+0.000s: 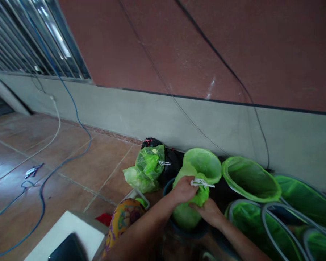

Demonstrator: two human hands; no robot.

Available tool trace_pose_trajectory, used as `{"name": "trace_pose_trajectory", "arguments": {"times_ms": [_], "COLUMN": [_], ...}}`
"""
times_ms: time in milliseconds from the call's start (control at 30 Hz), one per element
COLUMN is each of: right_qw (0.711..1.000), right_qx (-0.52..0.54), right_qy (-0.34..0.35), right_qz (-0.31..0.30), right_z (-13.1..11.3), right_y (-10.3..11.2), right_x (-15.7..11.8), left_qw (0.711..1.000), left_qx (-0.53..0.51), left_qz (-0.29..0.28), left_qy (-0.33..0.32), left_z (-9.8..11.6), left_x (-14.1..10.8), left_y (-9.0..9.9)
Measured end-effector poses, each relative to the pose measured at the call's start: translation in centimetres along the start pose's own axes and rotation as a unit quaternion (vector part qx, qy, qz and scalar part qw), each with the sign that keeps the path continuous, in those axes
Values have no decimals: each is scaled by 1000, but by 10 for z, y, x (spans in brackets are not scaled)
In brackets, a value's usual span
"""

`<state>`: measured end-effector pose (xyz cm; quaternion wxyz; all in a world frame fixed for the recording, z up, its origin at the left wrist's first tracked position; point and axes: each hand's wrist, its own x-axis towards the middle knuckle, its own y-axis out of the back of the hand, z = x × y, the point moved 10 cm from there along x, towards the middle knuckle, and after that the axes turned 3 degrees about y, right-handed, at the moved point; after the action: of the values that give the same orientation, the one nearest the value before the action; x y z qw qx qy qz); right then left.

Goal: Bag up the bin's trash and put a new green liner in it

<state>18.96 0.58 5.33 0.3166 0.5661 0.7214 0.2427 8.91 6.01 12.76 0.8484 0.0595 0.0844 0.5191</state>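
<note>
A light green plastic bag [187,215] sits in a dark bin [188,232] below my hands. Its gathered neck carries a white tie string [202,183]. My left hand [184,189] is closed on the upper left of the neck, beside the string. Lower on the right, my right hand [208,210] grips the same bunched plastic. Some of my fingers are hidden behind the bag. Just behind it stands an open green-lined bin [202,163]. To the left, a similar tied green bag [149,166] with a white string rests on the floor.
More green-lined bins [251,177] crowd the right side, some with grey rims [277,217]. Black bags [171,163] lean near the wall. At lower left is a white box [70,232] with a dark object on it. A blue cable [70,157] and keys [34,170] lie on the tiles.
</note>
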Motion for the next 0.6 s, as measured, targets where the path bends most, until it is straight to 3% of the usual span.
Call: {"name": "trace_pose_trajectory", "arguments": {"times_ms": [67, 233, 333, 400, 467, 600], "right_qw": [999, 988, 981, 978, 979, 982], "right_qx": [8, 32, 19, 13, -15, -105], "right_qy": [-5, 47, 72, 55, 21, -67], "right_qz": [53, 146, 180, 202, 203, 140], "right_z": [-23, -119, -167, -179, -176, -142], "right_y": [21, 90, 116, 118, 102, 34], "right_x": [16, 78, 124, 154, 179, 205], "left_qw": [1000, 991, 973, 967, 967, 959], "left_qx": [-8, 12, 58, 81, 118, 243], "left_qz": [7, 106, 174, 185, 175, 146], "left_qy": [-6, -75, -139, -157, -144, -31], "left_z": [32, 127, 159, 151, 120, 10], "left_x": [6, 14, 21, 30, 41, 47], "left_y": [24, 128, 193, 224, 245, 261]}}
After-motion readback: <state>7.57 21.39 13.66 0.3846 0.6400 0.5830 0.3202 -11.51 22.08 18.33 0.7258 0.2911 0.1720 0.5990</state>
